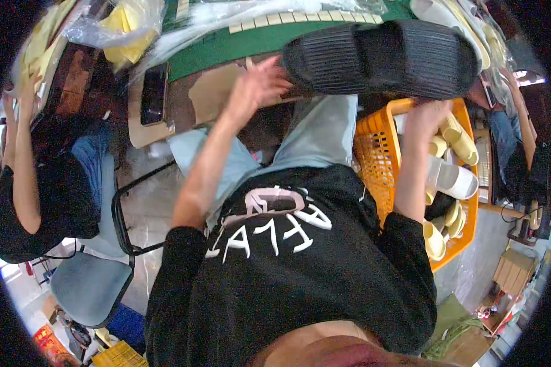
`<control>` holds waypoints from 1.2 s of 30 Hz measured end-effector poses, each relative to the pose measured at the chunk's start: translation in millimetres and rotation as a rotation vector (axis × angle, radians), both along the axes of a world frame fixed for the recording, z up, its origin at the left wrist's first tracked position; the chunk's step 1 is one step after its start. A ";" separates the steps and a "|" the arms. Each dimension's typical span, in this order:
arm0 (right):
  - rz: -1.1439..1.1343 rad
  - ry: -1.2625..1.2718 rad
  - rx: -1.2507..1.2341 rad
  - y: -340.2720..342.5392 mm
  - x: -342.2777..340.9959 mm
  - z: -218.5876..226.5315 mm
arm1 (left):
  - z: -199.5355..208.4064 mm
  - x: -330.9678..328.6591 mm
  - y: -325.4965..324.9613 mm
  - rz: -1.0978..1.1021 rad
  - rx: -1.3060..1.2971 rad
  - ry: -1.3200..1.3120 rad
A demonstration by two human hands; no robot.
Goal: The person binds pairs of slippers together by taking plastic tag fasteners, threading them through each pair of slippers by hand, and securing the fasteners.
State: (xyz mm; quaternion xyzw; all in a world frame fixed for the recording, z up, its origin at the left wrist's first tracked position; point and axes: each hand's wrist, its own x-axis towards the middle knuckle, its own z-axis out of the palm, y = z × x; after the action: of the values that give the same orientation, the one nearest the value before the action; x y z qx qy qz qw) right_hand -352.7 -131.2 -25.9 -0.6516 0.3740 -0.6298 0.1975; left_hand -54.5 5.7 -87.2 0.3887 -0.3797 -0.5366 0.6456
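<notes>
A black slipper [330, 58] with a ribbed surface is held up sideways above the front edge of the table. My right hand [433, 115] grips it from below near its right end; the slipper hides most of those fingers. My left hand [261, 85] is at the slipper's left end, fingers spread and slightly blurred, holding nothing. Whether its fingertips touch the slipper I cannot tell. Below my right forearm stands an orange plastic basket [373, 144] with several yellow slippers [459, 142] and a white slipper [458, 181] inside.
A green mat [208, 50] covers part of the table, with clear plastic wrapping [196, 24] on it. A phone [155, 95] lies on cardboard at the left. Other people sit at both sides, one with an elbow [27, 214] at left. A grey chair [86, 287] stands behind left.
</notes>
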 end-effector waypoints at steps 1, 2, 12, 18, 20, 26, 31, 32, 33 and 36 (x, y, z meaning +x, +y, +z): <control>0.129 -0.594 0.354 19.3 39.0 11.6 | 9.6 -17.3 9.2 -0.045 -0.029 0.102; 0.144 -0.654 0.426 15.8 51.2 3.3 | 9.0 -27.0 14.9 -0.004 -0.145 0.252; 0.745 -0.593 0.765 19.9 84.0 2.4 | 23.1 18.8 27.7 0.886 -0.051 0.301; 0.411 -0.226 0.614 21.5 105.6 9.0 | 39.9 41.5 27.4 0.899 -0.079 0.183; 0.320 -0.035 0.408 5.7 95.2 -11.3 | 48.2 59.8 26.4 0.995 -0.142 -0.008; 0.311 -0.206 0.434 -39.0 32.7 -14.1 | 118.4 152.8 39.8 1.108 -0.314 -0.389; 0.281 0.272 0.453 -14.5 62.8 -22.3 | 203.9 139.7 -3.2 0.501 -0.066 -0.941; 0.369 0.206 0.506 -10.6 68.7 -26.8 | 207.8 133.0 -22.6 0.358 -0.105 -1.060; 0.352 0.177 0.550 -11.1 72.1 -39.0 | 209.0 121.6 -42.4 0.229 -0.214 -1.186; 0.289 0.262 0.590 -1.8 83.4 -50.8 | 182.2 90.8 -92.5 0.055 -0.256 -1.329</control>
State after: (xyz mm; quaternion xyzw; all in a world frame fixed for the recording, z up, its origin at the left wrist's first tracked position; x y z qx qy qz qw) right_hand -269.3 -133.0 -76.7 -0.6879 0.4660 -0.3712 0.4145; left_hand 36.3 -86.9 95.0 0.5661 -0.7464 -0.1180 0.3295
